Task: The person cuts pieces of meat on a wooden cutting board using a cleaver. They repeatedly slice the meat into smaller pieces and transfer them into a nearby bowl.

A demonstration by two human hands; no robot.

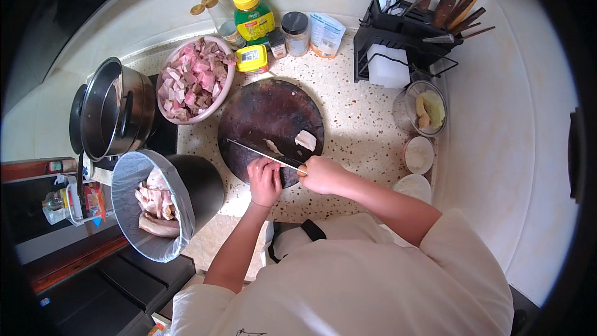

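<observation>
My right hand (322, 175) grips the wooden handle of a kitchen knife (263, 155). Its blade slants across the round dark chopping board (270, 107), edge down on the near half. My left hand (266, 179) rests on the board just on the near side of the blade, fingers bent over a piece of meat that they mostly hide. Beyond the blade lies a thin pale slice of meat (272, 146). A thicker pale chunk of meat (305, 140) sits further right on the board.
At the back left stands a pink bowl (227, 95) heaped with cubed meat. A lined bin (200, 186) holding meat scraps is left of my arm; a steel pot (135, 116) sits behind it. Jars line the wall. A black utensil rack (387, 32) and several small bowls (418, 155) are on the right.
</observation>
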